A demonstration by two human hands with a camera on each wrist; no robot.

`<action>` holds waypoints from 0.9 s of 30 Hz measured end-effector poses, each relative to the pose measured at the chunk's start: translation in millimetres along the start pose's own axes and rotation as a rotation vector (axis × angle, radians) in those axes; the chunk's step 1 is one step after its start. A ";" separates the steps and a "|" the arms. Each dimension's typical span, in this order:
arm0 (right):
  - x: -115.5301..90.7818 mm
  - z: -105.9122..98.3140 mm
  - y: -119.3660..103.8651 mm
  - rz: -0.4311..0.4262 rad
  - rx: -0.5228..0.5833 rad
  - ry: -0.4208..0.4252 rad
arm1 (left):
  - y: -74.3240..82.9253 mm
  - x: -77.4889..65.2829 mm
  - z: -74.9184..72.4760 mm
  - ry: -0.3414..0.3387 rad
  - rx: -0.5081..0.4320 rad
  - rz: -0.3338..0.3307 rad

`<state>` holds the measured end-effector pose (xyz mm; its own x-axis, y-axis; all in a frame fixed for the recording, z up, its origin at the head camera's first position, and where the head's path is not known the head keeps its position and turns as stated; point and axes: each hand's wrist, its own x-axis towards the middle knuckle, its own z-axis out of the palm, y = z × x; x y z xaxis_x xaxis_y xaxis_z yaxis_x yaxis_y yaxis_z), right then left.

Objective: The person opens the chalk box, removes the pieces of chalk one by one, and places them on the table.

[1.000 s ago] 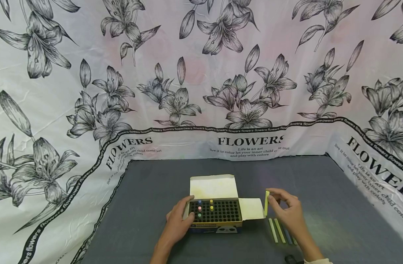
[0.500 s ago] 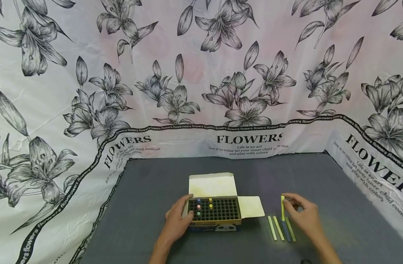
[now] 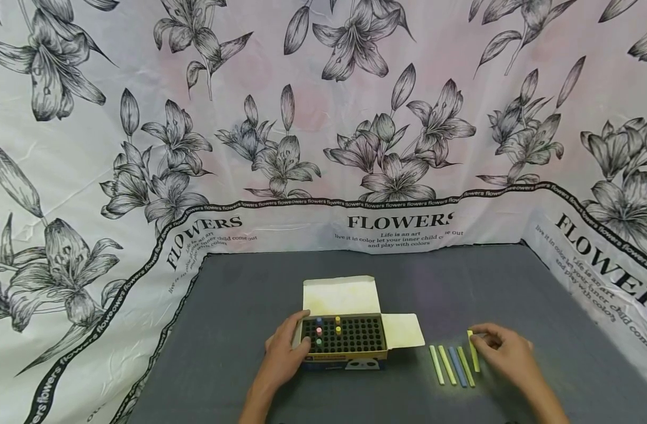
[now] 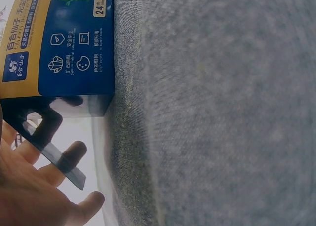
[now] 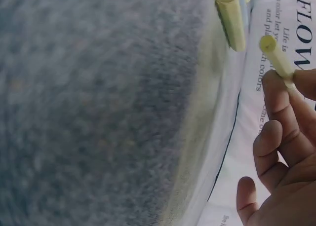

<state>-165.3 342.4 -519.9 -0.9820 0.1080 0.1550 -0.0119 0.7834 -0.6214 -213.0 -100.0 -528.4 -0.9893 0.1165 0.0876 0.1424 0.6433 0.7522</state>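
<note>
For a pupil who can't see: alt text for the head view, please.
The right hand pinches a yellow chalk beside four others lying on a grey table; the left hand grips an open box, few holes filled.

On the grey tabletop [image 3: 238, 306], an open box [image 3: 349, 356] and four sticks [image 3: 457, 366], probably chalk.

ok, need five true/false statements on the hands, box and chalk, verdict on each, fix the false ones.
1. The right hand pinches a yellow chalk stick. True.
2. The left hand holds the left end of the box. True.
3. The box is closed. False: its lid is folded open.
4. Every stick is out of the box. False: a pink stick stands in one of its holes.
5. A blue stick lies on the table. True.
</note>
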 end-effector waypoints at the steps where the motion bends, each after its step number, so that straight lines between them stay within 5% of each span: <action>1: 0.1 -0.3 0.8 0.005 -0.018 -0.017 | 0.0 0.0 0.0 0.001 0.000 0.000; 12: 3.5 -3.8 4.1 0.054 -0.120 -0.189 | -0.7 0.0 -0.4 -0.003 -0.024 -0.008; 27: 4.5 3.6 3.2 0.051 -0.261 -0.198 | 0.2 0.0 -0.4 0.000 -0.020 0.003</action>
<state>-170.4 343.1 -524.0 -0.9980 0.0500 -0.0396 0.0617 0.9131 -0.4031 -212.9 -100.1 -528.0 -0.9889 0.1183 0.0898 0.1446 0.6276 0.7650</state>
